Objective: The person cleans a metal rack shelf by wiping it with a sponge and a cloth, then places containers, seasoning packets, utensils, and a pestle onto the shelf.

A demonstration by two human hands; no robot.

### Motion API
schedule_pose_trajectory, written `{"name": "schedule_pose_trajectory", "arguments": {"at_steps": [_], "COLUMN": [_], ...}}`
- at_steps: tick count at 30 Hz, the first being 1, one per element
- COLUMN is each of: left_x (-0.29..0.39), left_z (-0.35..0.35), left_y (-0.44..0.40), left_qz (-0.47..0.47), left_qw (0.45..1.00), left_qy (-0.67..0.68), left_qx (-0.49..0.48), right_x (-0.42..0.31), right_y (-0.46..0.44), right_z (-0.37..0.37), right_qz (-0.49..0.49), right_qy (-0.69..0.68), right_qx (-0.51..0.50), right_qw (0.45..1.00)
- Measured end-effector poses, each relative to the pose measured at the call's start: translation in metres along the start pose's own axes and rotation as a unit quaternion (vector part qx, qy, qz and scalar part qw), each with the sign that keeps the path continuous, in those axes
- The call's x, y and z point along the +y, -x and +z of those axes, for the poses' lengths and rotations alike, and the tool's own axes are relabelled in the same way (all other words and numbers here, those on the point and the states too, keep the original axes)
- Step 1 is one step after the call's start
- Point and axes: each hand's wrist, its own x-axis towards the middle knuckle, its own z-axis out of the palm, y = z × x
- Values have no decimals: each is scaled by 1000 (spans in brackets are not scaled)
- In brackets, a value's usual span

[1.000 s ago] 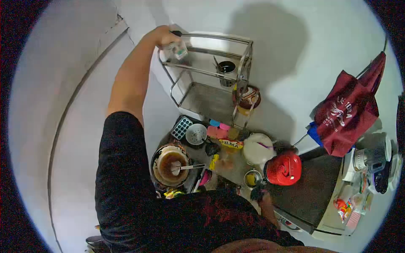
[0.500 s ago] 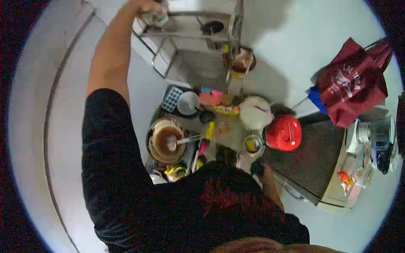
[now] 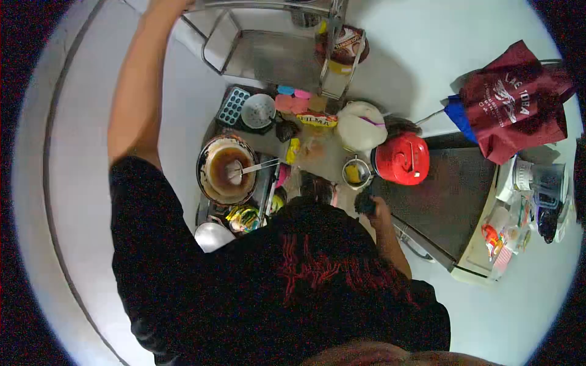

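My left arm reaches up to the upper shelf of the metal rack [image 3: 274,5]. Only the edge of my left hand [image 3: 183,5] shows at the top, so its fingers and anything in them are hidden. Low beside the counter, my right hand [image 3: 382,212] is closed around a small black bunched thing [image 3: 365,204], whose kind I cannot make out. Just above it stands a strainer [image 3: 355,173] with something yellow in it. On the stove at left, a large pan [image 3: 202,160] holds brown liquid and a metal-handled utensil [image 3: 259,166].
A red lidded container [image 3: 401,160] and a white tub [image 3: 361,127] stand near the wall. Behind the pan are a muffin tray [image 3: 233,106] and a perforated bowl [image 3: 258,112]. A maroon bag [image 3: 513,104] hangs at right above a dark-topped unit [image 3: 433,195]. A metal pot [image 3: 212,236] sits front left.
The view has tipped down, so the counter and rack sit higher in frame. My left hand, seen earlier at a small item on the shelf, is now mostly cut off. My right hand keeps its hold.
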Motion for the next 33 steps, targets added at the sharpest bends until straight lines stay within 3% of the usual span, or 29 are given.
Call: {"name": "schedule_pose_trajectory", "arguments": {"at_steps": [1,2,3,5,6,7,8,9,10,11,13,16,18,21,24,25,26,28,29,31,33], "left_x": [7,13,35,83,105,121,137,142,157,165,183,199,201,200,201,200,200,198,198,199,201], "left_z": [7,14,24,48,66,82,98,150,178,210,241,234,251,274,299,310,321,331,332,297,259], "left_y": [23,45,85,160,196,232,268,316,350,404,441,486,504,524,524,533,540,544,539,489,459], "left_qz": [6,12,83,145,137,84,31,23,40,57,87,14,26,50,18,14,-42,-153,-156,-200,-222], "left_qw": [998,993,978,931,906,905,890,806,755,762,647,693,682,654,710,712,707,682,684,591,538], "left_qy": [59,117,186,328,400,400,365,467,458,441,343,341,372,433,320,321,379,486,487,410,369], "left_qx": [0,0,53,70,34,-121,-270,-362,-468,-470,-675,-635,-629,-618,-627,-624,-595,-525,-520,-665,-725], "right_x": [1,3,6,3,-6,-17,-23,-24,-26,-28,-27,16,47,53,17,20,23,23,20,2,-11], "right_y": [3,4,1,-1,-2,3,7,9,10,10,2,-62,-105,-108,-64,-71,-80,-96,-101,-102,-98], "right_z": [2,2,0,8,21,42,56,65,73,77,80,33,2,25,98,94,90,76,70,61,69], "right_qz": [2,-133,-261,-375,-247,-103,46,47,47,46,43,-54,-148,-150,80,79,-3,-122,-163,-125,-107], "right_qy": [-2,169,331,476,308,120,-75,-76,-29,19,102,258,367,413,188,193,247,322,343,432,478], "right_qx": [3,-25,-53,-79,-69,-55,-35,-32,-30,-28,-32,-101,-166,-192,-9,-12,-96,-224,-265,-293,-309], "right_qw": [1000,976,905,792,916,986,996,995,998,998,993,959,903,877,979,978,964,912,886,844,815]}}
